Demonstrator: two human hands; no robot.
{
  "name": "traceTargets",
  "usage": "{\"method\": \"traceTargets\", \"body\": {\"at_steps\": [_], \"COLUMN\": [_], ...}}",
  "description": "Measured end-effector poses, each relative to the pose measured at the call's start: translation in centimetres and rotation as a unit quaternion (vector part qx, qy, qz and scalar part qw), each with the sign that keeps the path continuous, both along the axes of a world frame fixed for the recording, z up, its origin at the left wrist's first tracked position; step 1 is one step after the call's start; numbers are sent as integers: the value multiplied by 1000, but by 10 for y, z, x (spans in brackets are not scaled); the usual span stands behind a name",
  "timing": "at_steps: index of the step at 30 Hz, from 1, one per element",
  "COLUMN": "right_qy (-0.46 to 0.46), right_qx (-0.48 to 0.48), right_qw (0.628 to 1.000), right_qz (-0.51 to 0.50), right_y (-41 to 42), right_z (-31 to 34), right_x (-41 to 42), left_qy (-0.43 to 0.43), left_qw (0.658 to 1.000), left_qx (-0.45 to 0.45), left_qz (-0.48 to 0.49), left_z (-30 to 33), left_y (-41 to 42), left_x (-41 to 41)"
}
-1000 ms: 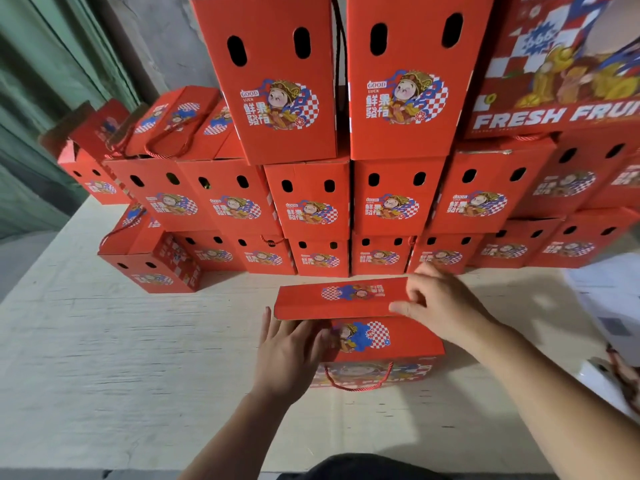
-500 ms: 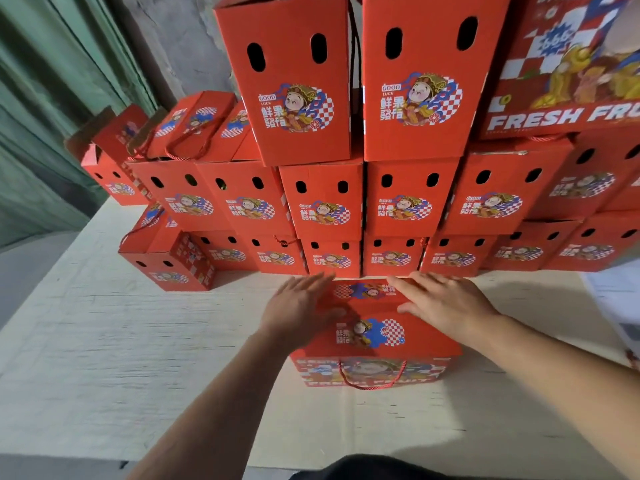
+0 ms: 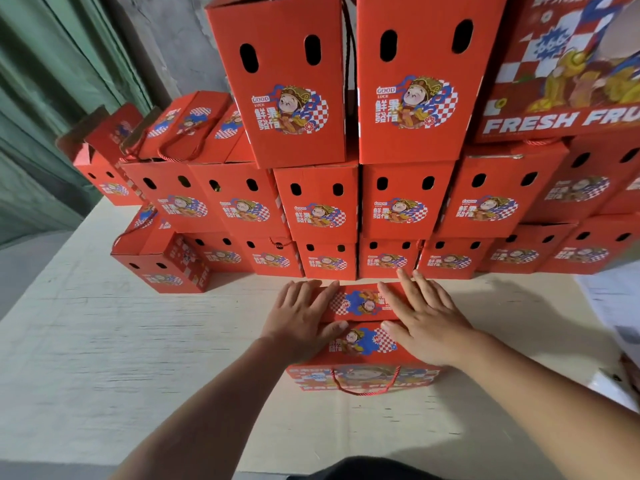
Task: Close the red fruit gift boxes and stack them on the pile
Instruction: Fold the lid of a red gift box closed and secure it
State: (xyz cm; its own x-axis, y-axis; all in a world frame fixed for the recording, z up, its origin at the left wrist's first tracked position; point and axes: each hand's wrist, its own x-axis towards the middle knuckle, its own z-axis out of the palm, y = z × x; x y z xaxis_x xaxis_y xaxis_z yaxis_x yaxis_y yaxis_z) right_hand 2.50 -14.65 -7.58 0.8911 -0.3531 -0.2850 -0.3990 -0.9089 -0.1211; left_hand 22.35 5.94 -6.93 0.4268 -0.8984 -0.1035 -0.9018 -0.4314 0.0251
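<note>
Pile point(image 3: 346, 202) top & rt edge cut off; L hand point(image 3: 301, 317), R hand point(image 3: 426, 323) flat, fingers straight, atop red box point(image 3: 363, 355) lid flaps

Red gift box point(image 3: 363, 355) lies on pale table point(image 3: 104, 358), rope handle point(image 3: 367, 386) on the near face. Left hand point(image 3: 301, 318) and right hand point(image 3: 427, 322) press flat on its top flaps, fingers straight and spread. Just behind stands the pile point(image 3: 346, 202) of matching boxes, three tiers high. Green curtain point(image 3: 41, 98) far left.
</note>
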Motion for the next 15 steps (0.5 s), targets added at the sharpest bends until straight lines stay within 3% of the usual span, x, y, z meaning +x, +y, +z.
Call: {"method": "traceTargets", "body": {"at_steps": [2,4,8,15], "right_qy": [24,-7,-232,-179], "right_qx": [40,99,70,1], "right_qw": [999,995,963,979], "right_qz": [-5,-24,-116,-94], "right_y": [-3,-9,-3,22], "right_z": [9,24,44,36], "right_x": [2,2,-4,-11], "left_qy": [32,87,84,64], "left_qw": [999,992,946,958], "left_qx": [-13,-93,-293,-259], "left_qz": [-3,17,107,107], "left_z": [5,13,24,14], "left_y": [-1,1,7,14], "left_x": [2,7,6,-11]}}
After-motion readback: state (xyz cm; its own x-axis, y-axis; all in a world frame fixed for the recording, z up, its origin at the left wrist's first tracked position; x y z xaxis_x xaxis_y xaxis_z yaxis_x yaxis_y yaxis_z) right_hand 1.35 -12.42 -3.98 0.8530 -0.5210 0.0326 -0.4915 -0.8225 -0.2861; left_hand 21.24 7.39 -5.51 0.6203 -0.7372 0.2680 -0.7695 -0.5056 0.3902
